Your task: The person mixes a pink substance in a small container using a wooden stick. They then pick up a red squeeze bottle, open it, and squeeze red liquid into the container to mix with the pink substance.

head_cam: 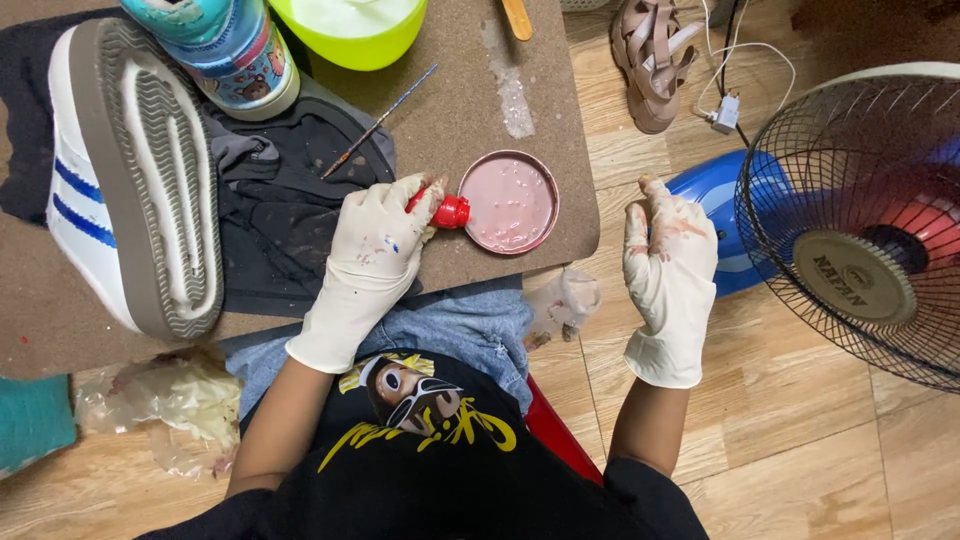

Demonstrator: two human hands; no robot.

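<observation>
There is just one camera, worn on the person's head. It looks straight down, close over the lap, the brown board (pixel 480 120) and the wooden floor (pixel 800 430). The fan (pixel 860 230) sits at the right edge.

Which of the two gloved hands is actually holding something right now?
The left hand, gripping a small red-capped bottle tipped at the pink round lid. The right hand is open and empty, held off the board beside the blue fan base.
</observation>
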